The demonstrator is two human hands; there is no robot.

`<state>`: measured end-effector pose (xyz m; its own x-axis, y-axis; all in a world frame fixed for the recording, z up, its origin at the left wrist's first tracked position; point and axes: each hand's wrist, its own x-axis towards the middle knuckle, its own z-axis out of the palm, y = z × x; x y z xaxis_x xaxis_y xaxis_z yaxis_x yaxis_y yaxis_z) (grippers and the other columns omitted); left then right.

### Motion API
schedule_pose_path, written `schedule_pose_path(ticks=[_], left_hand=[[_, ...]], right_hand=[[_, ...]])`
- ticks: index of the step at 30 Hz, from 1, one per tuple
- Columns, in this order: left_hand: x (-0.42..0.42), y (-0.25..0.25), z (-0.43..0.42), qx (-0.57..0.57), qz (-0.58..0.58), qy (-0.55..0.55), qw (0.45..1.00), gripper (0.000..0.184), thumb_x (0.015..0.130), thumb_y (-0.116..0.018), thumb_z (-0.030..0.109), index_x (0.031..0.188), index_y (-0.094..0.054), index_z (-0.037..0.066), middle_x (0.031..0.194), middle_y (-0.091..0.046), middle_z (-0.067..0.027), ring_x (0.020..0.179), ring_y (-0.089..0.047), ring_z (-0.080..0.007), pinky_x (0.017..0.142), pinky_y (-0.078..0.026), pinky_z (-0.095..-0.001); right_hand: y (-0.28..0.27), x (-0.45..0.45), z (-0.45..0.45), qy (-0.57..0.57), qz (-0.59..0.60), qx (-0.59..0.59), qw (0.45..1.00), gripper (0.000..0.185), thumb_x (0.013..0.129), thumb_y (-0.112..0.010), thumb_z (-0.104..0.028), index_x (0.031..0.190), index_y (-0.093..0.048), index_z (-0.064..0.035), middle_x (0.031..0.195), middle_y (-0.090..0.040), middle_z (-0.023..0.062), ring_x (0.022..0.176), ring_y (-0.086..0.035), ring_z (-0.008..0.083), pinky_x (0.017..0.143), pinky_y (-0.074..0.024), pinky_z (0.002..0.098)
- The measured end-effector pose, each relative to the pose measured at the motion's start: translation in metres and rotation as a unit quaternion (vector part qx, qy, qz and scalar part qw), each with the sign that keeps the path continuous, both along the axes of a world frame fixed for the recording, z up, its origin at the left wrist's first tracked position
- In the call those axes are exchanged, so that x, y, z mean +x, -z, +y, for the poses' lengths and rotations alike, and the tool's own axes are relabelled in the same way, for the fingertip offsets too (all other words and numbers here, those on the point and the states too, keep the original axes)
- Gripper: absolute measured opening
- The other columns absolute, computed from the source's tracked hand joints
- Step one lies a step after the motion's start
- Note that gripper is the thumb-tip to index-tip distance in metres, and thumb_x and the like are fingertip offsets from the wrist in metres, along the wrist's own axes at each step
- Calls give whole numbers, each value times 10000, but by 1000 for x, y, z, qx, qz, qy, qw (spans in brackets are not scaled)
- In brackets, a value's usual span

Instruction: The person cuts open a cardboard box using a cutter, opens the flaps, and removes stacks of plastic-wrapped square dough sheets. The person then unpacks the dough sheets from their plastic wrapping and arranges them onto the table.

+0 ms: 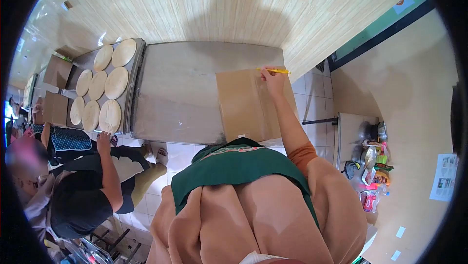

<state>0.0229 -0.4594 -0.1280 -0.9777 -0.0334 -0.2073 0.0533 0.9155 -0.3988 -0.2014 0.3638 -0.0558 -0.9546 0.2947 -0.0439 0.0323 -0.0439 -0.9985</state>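
My right hand [272,80] is closed around a slim yellow tool [279,71]; I cannot tell whether it is a pen or a cutter. The tool lies crosswise near the far edge of a flat brown cardboard piece [241,103]. That cardboard rests on the right end of a grey metal-topped table [178,93], and its near edge reaches the green apron [248,164]. My left hand does not show; the apron and the clothing fill the near part of the view.
Left of me a tray [138,64] holds several round flat breads [117,83]. A co-worker's hand [104,143] is near them, beside open cardboard boxes [56,108]. A wall [214,6] stands behind the table. At right, a side table [348,140] carries packets and bowls.
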Motion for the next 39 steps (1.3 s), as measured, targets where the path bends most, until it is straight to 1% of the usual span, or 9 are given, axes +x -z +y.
schedule_pose_path(ticks=[1,14,19,22,25,28,33,35,39], left_hand=[[6,5,1,10,9,3,1000,279,927,-429,148,1165,-572,128,1316,-534,-75,1267,-459,-231,1018,-404,-418],[60,40,21,181,146,98,968,310,909,-447,143,1191,-571,111,1321,-519,-80,1255,-467,-228,1027,-398,-402],[67,39,21,80,117,83,986,298,913,-457,161,1190,-562,117,1333,-505,-81,1265,-459,-240,1038,-386,-414],[66,34,13,3,101,81,992,283,920,-465,179,1184,-552,127,1344,-493,-80,1278,-450,-253,1048,-375,-428],[51,26,1,27,95,99,990,301,872,-512,168,1156,-605,126,1280,-553,-30,1305,-433,-229,987,-412,-408],[38,9,-10,-33,103,137,985,310,866,-517,173,1160,-610,139,1253,-568,-40,1289,-458,-238,968,-425,-412],[22,-20,-45,-24,125,44,991,318,879,-503,156,1177,-615,165,1241,-584,-40,1230,-517,-249,936,-455,-391],[12,-40,-69,-11,65,-61,996,350,845,-550,145,1191,-607,147,1264,-563,-101,1231,-503,-292,970,-431,-416],[42,-30,-44,-2,140,-190,972,358,827,-547,112,1181,-601,125,1245,-565,-121,1217,-505,-304,969,-428,-426]], right_hand=[[2,-2,0,-9,5,54,998,165,900,-653,-169,937,-616,-13,737,-658,52,637,-627,98,567,-499,248],[22,-2,-21,20,36,101,994,166,900,-662,-157,921,-583,-12,775,-665,60,684,-646,103,630,-531,238],[31,-5,-28,49,46,267,961,177,877,-675,-174,869,-580,-25,697,-660,62,650,-656,141,611,-523,292],[26,-8,-36,66,49,357,930,163,860,-646,-223,845,-579,-75,663,-631,105,622,-642,288,581,-497,411],[20,-10,-33,41,67,370,926,163,848,-639,-213,824,-562,-72,676,-629,131,633,-623,350,579,-489,443],[15,-9,-33,38,72,388,918,157,829,-650,-202,824,-561,-73,682,-624,141,649,-628,357,582,-484,450],[6,-2,-30,42,61,392,917,159,828,-645,-196,815,-555,-65,695,-622,157,666,-624,369,599,-481,455],[6,8,-30,41,57,375,925,162,835,-642,-197,814,-552,-63,699,-621,157,673,-623,368,605,-481,450],[10,54,-22,33,42,345,937,166,854,-635,-195,814,-548,-58,692,-612,144,656,-620,335,603,-482,414]])
